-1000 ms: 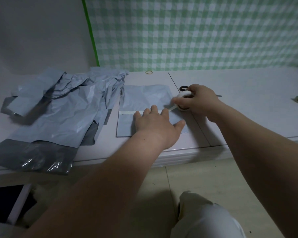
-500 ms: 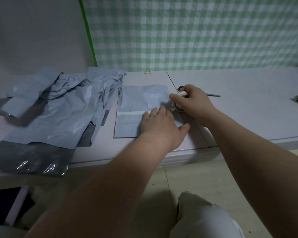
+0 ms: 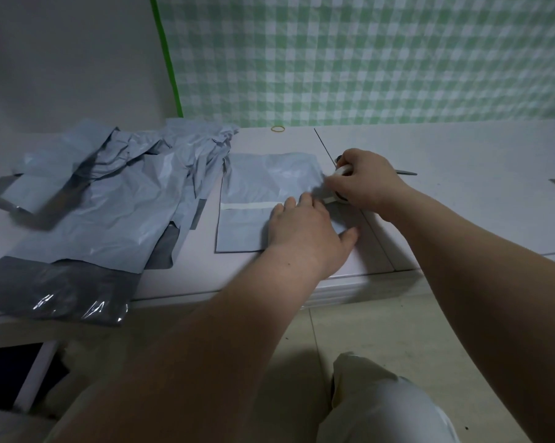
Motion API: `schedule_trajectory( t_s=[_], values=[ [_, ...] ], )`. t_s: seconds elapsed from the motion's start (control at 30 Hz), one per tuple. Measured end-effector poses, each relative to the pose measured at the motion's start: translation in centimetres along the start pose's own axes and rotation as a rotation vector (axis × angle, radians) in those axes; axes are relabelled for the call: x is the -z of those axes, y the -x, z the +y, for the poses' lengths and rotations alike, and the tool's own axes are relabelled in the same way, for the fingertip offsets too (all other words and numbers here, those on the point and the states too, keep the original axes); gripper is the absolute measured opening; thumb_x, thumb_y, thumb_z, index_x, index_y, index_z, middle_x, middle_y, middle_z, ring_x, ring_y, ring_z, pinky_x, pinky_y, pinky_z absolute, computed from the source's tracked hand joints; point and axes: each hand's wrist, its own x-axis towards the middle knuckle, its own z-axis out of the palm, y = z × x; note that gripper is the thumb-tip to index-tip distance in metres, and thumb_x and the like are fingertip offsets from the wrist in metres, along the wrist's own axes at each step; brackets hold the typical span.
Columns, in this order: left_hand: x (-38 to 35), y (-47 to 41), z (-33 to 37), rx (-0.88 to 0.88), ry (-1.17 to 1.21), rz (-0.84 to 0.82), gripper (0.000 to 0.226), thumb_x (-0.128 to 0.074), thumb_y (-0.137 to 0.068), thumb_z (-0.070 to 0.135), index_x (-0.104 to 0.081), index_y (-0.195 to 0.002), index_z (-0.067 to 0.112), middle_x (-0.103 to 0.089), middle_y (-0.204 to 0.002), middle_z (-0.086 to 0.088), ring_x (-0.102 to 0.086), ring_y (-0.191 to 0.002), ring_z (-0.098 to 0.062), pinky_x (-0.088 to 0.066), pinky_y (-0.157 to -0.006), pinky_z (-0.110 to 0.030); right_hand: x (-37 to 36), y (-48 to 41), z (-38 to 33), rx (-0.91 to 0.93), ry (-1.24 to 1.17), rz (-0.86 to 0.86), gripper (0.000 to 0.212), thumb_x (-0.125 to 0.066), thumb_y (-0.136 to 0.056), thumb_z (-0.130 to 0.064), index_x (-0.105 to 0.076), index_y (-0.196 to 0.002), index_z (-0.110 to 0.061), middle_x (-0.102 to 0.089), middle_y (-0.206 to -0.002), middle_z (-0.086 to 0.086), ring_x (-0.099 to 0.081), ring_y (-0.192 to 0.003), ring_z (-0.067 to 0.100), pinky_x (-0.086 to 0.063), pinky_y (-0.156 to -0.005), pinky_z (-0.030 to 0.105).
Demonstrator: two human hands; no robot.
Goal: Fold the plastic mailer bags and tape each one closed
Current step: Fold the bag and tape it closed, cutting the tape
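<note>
So my left hand (image 3: 304, 231) was flat and spread out, holding nothing, just pressing down on the near right part of the folded mailer (image 3: 263, 193). My right hand (image 3: 364, 183) was curled around the tape roll (image 3: 341, 183) at the mailer's right edge, with the tape strip (image 3: 253, 205) already stuck across the flap seam from the left side up to my fingers. I'd say this bag was nearly closed; the strip had yet to be cut off the roll, and the scissors (image 3: 405, 172) were lying right behind that hand on the table (image 3: 461, 193). That was bag one, though. The whole crumpled pile of grey mailers (image 3: 103, 199) sat to the left, none folded or taped as far as I could tell, so most of the job was left.
</note>
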Motion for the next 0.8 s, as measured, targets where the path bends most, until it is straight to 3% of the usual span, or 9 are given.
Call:
schedule_trajectory(
  t_s=[0.13,0.23,0.4,0.47,0.6,0.8],
  values=[
    [0.0,-0.1,0.1,0.007,-0.006,0.008,0.079,-0.024,-0.092,0.063,-0.028,-0.147,0.007,-0.033,-0.146,-0.010,-0.031,-0.133,-0.030,-0.023,-0.111,-0.042,0.3,-0.3,-0.2,0.015,0.122,-0.015,0.012,-0.058,-0.083,-0.017,-0.057,-0.090,-0.008,-0.056,-0.086,0.005,-0.048,-0.081,0.022,-0.033,-0.059,0.028],
    [0.0,-0.2,0.2,0.012,-0.010,0.013,0.077,-0.023,-0.092,0.063,-0.032,-0.145,0.009,-0.035,-0.145,-0.011,-0.032,-0.132,-0.031,-0.024,-0.110,-0.043,0.4,-0.4,-0.3,0.027,0.203,-0.046,0.020,-0.061,-0.081,-0.018,-0.058,-0.096,-0.006,-0.054,-0.087,0.004,-0.047,-0.082,0.022,-0.032,-0.067,0.025],
    [0.1,-0.4,0.6,0.039,-0.037,-0.004,0.074,-0.022,-0.091,0.064,-0.037,-0.142,0.013,-0.036,-0.143,-0.011,-0.034,-0.130,-0.034,-0.023,-0.109,-0.045,0.3,-0.5,-0.2,0.055,0.270,-0.070,0.023,-0.068,-0.077,-0.024,-0.054,-0.089,-0.011,-0.053,-0.087,0.006,-0.049,-0.081,0.024,-0.033,-0.059,0.028],
    [0.2,-0.4,0.9,0.050,-0.042,-0.012,0.073,-0.022,-0.091,0.064,-0.040,-0.140,0.014,-0.037,-0.142,-0.012,-0.035,-0.129,-0.034,-0.024,-0.108,-0.045,0.3,-0.5,-0.2,0.061,0.288,-0.063,0.022,-0.067,-0.077,-0.025,-0.052,-0.087,-0.012,-0.050,-0.087,0.006,-0.047,-0.081,0.024,-0.032,-0.057,0.029],
    [0.4,-0.5,1.3,0.076,-0.049,-0.023,0.072,-0.021,-0.091,0.064,-0.041,-0.139,0.015,-0.037,-0.142,-0.012,-0.036,-0.128,-0.034,-0.027,-0.105,-0.045,0.1,-0.3,0.2,0.060,0.309,-0.033,0.026,-0.067,-0.078,-0.029,-0.056,-0.095,-0.014,-0.043,-0.094,0.006,-0.042,-0.088,0.024,-0.032,-0.073,0.026],
    [0.7,-0.3,1.7,0.073,-0.061,-0.045,0.067,-0.018,-0.093,0.061,-0.036,-0.142,0.020,-0.037,-0.141,-0.014,-0.038,-0.126,-0.035,-0.029,-0.103,-0.046,0.0,0.7,0.5,0.058,0.255,0.037,0.031,-0.067,-0.079,-0.029,-0.061,-0.103,-0.011,-0.045,-0.094,0.006,-0.051,-0.099,0.030,-0.034,-0.074,0.026]
  ],
)
